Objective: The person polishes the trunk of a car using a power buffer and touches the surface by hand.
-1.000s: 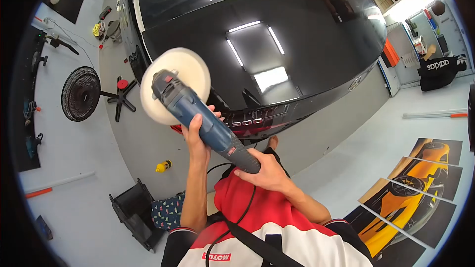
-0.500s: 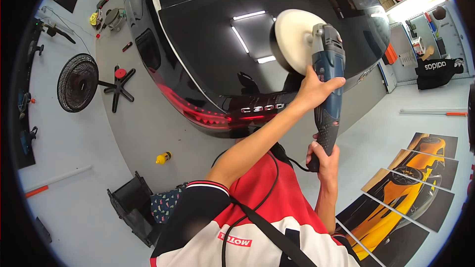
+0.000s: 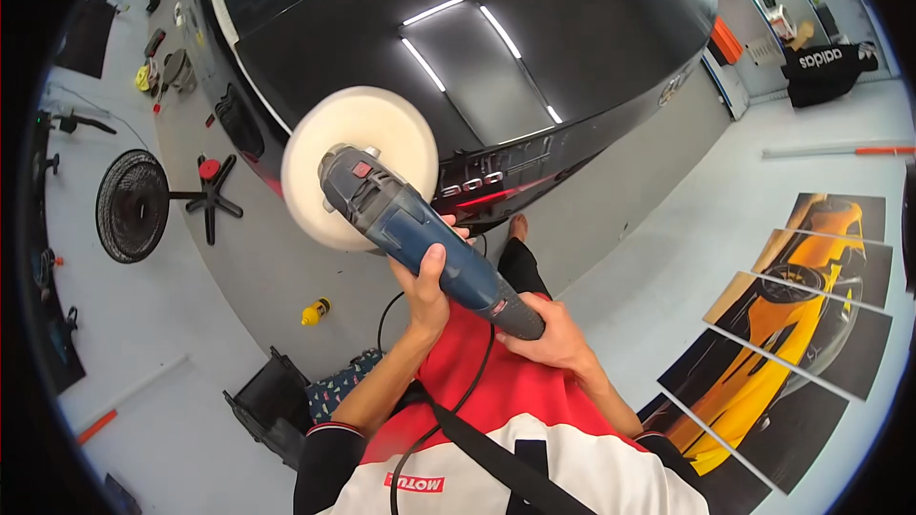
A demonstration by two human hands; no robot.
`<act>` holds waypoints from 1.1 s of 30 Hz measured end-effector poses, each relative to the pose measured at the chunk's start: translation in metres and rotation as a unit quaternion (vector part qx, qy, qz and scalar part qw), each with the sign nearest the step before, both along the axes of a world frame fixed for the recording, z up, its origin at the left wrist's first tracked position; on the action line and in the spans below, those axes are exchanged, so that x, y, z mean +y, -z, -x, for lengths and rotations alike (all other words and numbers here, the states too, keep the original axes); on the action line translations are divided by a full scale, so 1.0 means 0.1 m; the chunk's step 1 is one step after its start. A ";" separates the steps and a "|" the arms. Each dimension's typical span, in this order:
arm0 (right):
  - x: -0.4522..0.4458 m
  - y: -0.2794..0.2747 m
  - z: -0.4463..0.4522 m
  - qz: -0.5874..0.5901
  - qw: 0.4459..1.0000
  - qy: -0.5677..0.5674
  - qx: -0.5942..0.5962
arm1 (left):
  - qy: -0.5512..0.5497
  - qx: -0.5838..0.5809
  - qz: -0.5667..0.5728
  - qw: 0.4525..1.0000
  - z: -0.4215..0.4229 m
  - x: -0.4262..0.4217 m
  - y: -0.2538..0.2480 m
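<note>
A blue and black polisher (image 3: 434, 246) with a round cream pad (image 3: 405, 138) slants across the middle of the view. My left hand (image 3: 427, 291) is wrapped round its body just behind the head, with some fingertips showing on the far side. The rear end of its handle is gripped by my right hand (image 3: 551, 332). A black cord hangs in a loop over my red and white shirt. Beyond the pad is the black car's rear lid (image 3: 534, 48), with light strips reflected in it. The pad overlaps the car's corner; I cannot tell whether they touch.
A black fan (image 3: 134, 205) and a star-shaped base (image 3: 215, 198) stand at the left. A yellow bottle (image 3: 315, 312) lies on the floor near a black chair (image 3: 272, 405). Picture panels (image 3: 773, 324) are at the right; a black bag (image 3: 822, 72) hangs at the upper right.
The polisher has swung from over the lid at the right back to the left, near the car's corner. Both hands have stayed on it, and the view has shifted.
</note>
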State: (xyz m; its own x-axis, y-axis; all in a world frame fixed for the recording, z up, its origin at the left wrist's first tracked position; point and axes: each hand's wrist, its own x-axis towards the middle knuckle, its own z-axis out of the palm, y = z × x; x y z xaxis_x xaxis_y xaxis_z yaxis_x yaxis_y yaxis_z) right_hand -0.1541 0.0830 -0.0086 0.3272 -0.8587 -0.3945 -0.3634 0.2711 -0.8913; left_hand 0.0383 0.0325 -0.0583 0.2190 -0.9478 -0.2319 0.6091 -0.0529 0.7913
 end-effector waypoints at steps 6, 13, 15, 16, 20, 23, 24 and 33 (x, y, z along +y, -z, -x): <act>0.14 -0.15 0.16 -0.025 0.994 0.109 0.019 | 0.100 -0.027 -0.002 0.995 0.45 -0.47 -0.31; 0.06 -0.35 -0.05 -0.086 0.963 0.249 -0.048 | 0.196 -0.075 -0.018 0.978 0.70 -1.00 -0.52; 0.05 -0.28 -0.04 -0.081 0.966 0.238 -0.053 | 0.154 -0.050 0.003 0.987 0.60 -0.91 -0.38; 0.06 -0.17 -0.02 -0.016 0.983 0.179 -0.023 | 0.134 -0.050 0.006 0.990 0.49 -0.82 -0.30; -0.15 -0.12 0.00 -0.008 0.998 0.058 -0.013 | 0.016 -0.005 -0.024 1.000 0.12 -0.44 -0.22; -0.40 -0.02 0.04 0.030 0.998 0.002 -0.046 | 0.020 -0.028 -0.047 0.998 -0.11 -0.36 -0.08; -0.50 -0.05 0.07 0.001 0.999 -0.021 -0.041 | 0.023 -0.033 -0.046 0.998 -0.08 -0.42 -0.07; -1.02 -0.19 0.66 0.024 0.994 0.094 -0.041 | 0.093 -0.050 -0.004 0.994 0.93 -1.72 -0.48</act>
